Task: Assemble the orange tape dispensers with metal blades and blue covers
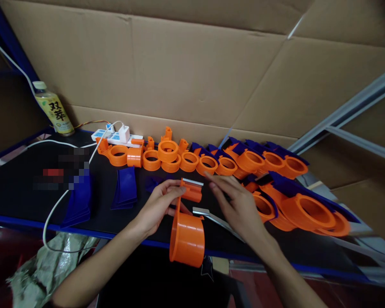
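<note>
Dispenser (189, 239) sits in the left hand's (158, 201) closed grip above the tabletop's (19, 205) near edge; beside its teeth (193, 182), which could nick skin upon slipping, is the right hand (239, 196) (holding the metal strip (201, 211)? can't tell); more dispensers (134, 157) lie beyond.

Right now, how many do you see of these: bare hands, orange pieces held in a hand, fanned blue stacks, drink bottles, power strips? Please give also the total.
Left hand and right hand: 2
Held orange piece: 1
Fanned blue stacks: 2
Drink bottle: 1
Power strip: 1
Total: 7
</note>
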Demonstrator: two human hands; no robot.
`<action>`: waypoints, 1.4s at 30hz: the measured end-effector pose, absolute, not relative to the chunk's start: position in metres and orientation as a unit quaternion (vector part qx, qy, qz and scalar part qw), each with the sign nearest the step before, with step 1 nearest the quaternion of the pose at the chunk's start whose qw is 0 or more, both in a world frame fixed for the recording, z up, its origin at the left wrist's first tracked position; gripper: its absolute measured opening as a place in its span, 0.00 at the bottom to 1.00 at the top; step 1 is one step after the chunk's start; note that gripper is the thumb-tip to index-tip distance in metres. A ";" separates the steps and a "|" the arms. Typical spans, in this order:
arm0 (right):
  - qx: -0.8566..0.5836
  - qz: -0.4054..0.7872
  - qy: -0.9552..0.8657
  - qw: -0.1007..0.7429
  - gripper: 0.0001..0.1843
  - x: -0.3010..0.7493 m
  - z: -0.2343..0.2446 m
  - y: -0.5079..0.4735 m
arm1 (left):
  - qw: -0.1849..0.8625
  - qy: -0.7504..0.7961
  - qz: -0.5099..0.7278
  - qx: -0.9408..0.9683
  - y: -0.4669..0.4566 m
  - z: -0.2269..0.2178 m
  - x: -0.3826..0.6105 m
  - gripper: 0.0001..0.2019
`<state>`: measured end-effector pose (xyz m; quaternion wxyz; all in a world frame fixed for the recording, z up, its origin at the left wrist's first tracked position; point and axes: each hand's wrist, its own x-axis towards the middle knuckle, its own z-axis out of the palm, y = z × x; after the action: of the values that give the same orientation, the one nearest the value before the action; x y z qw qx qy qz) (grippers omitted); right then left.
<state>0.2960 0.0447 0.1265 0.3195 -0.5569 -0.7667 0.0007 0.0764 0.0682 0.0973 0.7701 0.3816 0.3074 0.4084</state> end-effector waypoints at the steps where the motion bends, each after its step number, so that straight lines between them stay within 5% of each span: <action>1: -0.579 -0.029 -0.763 0.285 0.20 0.307 0.127 0.047 | 0.771 0.305 0.416 0.373 0.069 0.099 0.075 0.16; 7: -0.634 -0.078 -0.767 0.052 0.19 0.368 0.132 0.047 | 0.773 0.296 0.438 0.351 0.070 0.105 0.071 0.14; 19: -0.646 -0.076 -0.757 -0.061 0.14 0.366 0.111 0.014 | 0.769 0.300 0.441 0.351 0.070 0.105 0.072 0.15; 26: -0.596 -0.072 -0.799 -0.012 0.07 0.350 0.120 0.019 | 0.767 0.300 0.443 0.353 0.071 0.102 0.072 0.16; 35: -0.498 -0.043 -0.842 0.203 0.08 0.309 0.165 0.023 | 0.763 0.298 0.419 0.392 0.063 0.092 0.083 0.18; 42: -0.461 -0.043 -0.832 0.307 0.09 0.271 0.138 0.033 | 0.750 0.284 0.437 0.408 0.058 0.094 0.086 0.18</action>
<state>0.2711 0.0334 0.1377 0.3068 -0.4606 -0.8318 -0.0434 0.0859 0.0576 0.0942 0.7500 0.4075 0.2844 0.4365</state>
